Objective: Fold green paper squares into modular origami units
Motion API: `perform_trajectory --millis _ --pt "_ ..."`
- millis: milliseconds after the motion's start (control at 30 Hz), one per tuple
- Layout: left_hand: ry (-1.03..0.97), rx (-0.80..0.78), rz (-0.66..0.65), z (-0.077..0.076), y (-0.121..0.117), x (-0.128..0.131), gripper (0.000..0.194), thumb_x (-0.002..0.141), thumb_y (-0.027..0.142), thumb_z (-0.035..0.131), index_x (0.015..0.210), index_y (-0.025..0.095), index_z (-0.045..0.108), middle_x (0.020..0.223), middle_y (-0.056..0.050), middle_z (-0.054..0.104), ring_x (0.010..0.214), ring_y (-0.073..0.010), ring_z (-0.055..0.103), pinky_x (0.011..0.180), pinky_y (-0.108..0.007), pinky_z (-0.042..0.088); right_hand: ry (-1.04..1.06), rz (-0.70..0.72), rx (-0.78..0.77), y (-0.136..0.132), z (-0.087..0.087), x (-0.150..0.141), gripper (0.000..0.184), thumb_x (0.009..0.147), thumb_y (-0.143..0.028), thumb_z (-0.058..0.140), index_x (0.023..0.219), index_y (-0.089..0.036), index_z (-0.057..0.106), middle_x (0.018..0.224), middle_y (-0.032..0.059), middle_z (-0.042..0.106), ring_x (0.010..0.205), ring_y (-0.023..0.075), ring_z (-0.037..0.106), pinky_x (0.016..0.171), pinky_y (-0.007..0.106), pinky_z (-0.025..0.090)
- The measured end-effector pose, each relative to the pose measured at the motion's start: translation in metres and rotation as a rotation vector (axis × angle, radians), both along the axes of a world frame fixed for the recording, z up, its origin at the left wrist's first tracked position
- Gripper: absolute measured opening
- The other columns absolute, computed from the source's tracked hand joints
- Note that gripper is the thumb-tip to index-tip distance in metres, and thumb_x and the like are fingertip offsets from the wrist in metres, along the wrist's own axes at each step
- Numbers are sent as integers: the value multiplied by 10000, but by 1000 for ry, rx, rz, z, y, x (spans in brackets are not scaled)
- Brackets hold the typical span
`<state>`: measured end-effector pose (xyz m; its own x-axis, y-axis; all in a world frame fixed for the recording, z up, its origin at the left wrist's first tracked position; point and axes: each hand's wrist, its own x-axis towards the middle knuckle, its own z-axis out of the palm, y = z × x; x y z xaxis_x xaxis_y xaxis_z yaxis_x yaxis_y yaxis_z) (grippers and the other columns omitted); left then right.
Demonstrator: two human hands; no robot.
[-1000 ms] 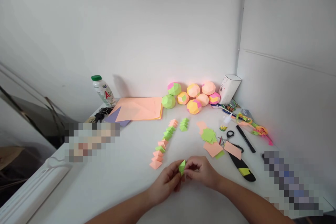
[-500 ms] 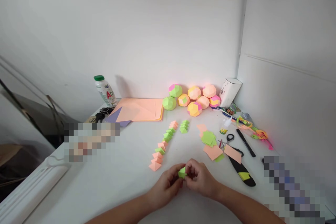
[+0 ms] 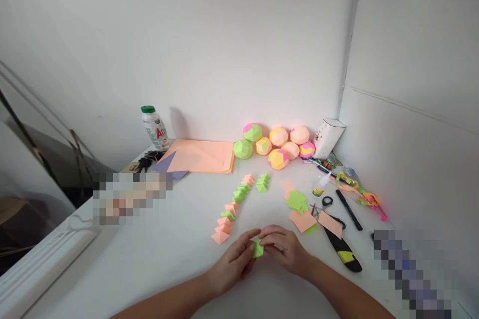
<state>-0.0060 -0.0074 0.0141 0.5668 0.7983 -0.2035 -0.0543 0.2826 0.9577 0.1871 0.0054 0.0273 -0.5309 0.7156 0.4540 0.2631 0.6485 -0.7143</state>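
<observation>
A small folded green paper piece is held between my two hands near the table's front. My left hand pinches its left side between thumb and fingers. From the right, my right hand has its fingertips on the piece's upper right edge. Beyond my left hand runs a slanting row of folded paper pyramids, orange and green. A shorter row of green pyramids stands to its right. Flat green paper pieces and orange paper pieces lie past my right hand.
Paper balls sit along the wall beside orange sheets. A bottle stands back left. On the right are scissors, a glue bottle, a black pen and a black-and-yellow cutter.
The green piece has turned in my fingers and now shows a flatter face. My right hand's fingers have stretched over its top edge. The view has shifted slightly.
</observation>
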Motion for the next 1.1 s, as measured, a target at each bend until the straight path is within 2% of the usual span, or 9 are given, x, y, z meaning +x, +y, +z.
perform_trajectory --millis 100,267,467,600,700,800,900,967,1100 --pt "15 9 27 -1 0 0 640 807 621 435 1228 140 442 501 88 419 449 -93 378 477 -235 295 39 -50 -100 -1 2 -2 162 880 -230 499 818 -163 633 785 74 620 729 155 607 657 273 510" --pt "-75 41 159 -3 4 5 460 811 566 491 1004 151 543 504 78 470 410 -89 453 442 -228 354 119 -170 -452 -2 3 -4 202 814 -333 594 730 -152 625 606 -13 543 470 96 525 477 220 446" --pt "-118 -15 251 4 8 9 413 709 558 624 743 150 570 499 49 528 405 -90 474 411 -225 402 225 -153 -712 3 -9 -1 279 779 -404 621 692 -140 616 530 -31 534 416 92 511 444 219 434" --pt "-94 -55 289 -3 9 8 403 705 547 632 695 153 547 458 40 548 396 -100 484 406 -225 403 256 -167 -818 5 -12 -2 306 739 -425 656 678 -133 589 517 -30 553 392 95 522 418 214 428" --pt "-86 -67 348 -8 10 9 407 712 560 615 670 175 492 437 40 554 368 -98 469 399 -223 389 288 -191 -834 7 -13 -1 321 722 -438 666 667 -136 570 544 -25 566 390 95 523 390 210 420" --pt "-96 -67 372 -8 10 10 414 742 588 554 664 201 429 439 49 533 400 -110 489 409 -218 389 316 -253 -752 16 -15 1 305 757 -430 630 686 -138 578 543 -25 560 427 96 527 426 217 448" --pt "-44 -17 259 -10 8 10 387 772 560 522 659 210 403 417 65 487 379 -103 445 404 -212 349 257 -418 -653 38 -17 2 309 764 -439 599 677 -144 567 512 -26 558 434 102 535 442 222 466" --pt "45 90 167 -12 6 10 332 795 484 526 655 206 410 423 73 451 376 -93 406 406 -208 306 243 -462 -639 59 -16 2 306 750 -437 602 664 -147 555 493 -34 545 411 96 524 419 213 462" --pt "207 410 52 -15 1 9 184 786 277 543 637 178 501 585 23 494 528 -114 449 499 -224 340 207 -533 -642 99 -15 -1 257 738 -398 595 736 -143 557 587 -20 580 407 90 544 363 197 456"
